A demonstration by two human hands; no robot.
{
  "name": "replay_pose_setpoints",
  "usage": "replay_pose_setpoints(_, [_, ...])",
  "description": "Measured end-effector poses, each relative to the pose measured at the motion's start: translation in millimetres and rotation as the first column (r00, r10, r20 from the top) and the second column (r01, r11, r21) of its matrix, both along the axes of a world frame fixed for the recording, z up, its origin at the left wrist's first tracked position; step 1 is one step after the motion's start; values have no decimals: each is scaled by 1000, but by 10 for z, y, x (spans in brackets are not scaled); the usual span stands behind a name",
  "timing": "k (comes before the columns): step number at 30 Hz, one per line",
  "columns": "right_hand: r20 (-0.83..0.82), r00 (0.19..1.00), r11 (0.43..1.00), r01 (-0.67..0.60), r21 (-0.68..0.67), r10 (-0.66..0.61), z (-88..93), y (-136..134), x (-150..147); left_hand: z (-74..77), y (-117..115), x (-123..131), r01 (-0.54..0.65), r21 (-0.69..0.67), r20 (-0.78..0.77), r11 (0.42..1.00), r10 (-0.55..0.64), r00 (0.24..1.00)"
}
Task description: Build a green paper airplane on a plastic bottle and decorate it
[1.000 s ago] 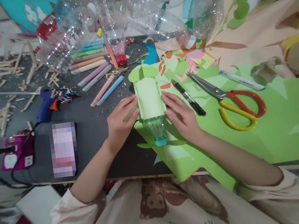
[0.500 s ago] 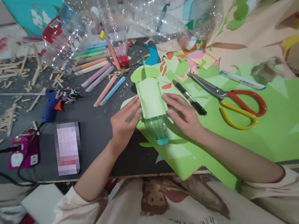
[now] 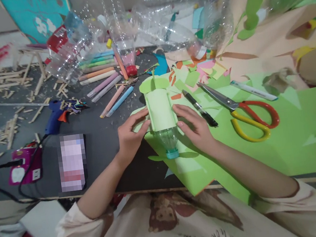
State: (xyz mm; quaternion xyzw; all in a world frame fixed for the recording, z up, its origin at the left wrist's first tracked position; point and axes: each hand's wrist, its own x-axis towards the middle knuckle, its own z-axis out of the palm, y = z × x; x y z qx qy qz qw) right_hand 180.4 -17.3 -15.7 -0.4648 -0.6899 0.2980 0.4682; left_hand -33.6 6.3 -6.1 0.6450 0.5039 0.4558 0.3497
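Observation:
A small plastic bottle point(image 3: 167, 138) lies on the table with its teal cap point(image 3: 172, 154) toward me. Pale green paper point(image 3: 159, 108) is wrapped round its body. My left hand point(image 3: 131, 133) presses the paper against the bottle's left side, fingers curled onto it. My right hand point(image 3: 194, 123) does the same on the right side. The bottle rests on a large green paper sheet point(image 3: 279, 146) over the dark tabletop point(image 3: 103, 140).
Red-and-yellow scissors point(image 3: 244, 113) and a black pen point(image 3: 199, 107) lie just right of my hands. A blue glue gun point(image 3: 54, 116), a power strip point(image 3: 24, 169), chalk sticks point(image 3: 108, 90), empty clear bottles point(image 3: 147, 31) and wooden stick scraps point(image 3: 6, 125) crowd the left and back.
Both hands stay pressed on the wrapped bottle; they and the bottle sit slightly lower in view as the camera shifted a little.

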Motion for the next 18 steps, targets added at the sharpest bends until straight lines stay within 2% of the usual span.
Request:
replay_pose_setpoints(3, [-28,1000,1000,2,1,-2,-7,1,0,-18,5,7,34,15,13,999,-35,999])
replay_pose_setpoints(8, [-60,998,1000,10,-18,-11,-16,-1,4,-18,14,2,77,156,-140,985,-55,989])
replay_pose_setpoints(12, [-21,1000,998,3,-60,-4,-4,-5,12,20,-3,-6,112,225,-264,968,-51,963])
replay_pose_setpoints(18, [-8,1000,997,8,-73,-9,18,2,12,41,-9,2,137,289,-313,947,-41,949])
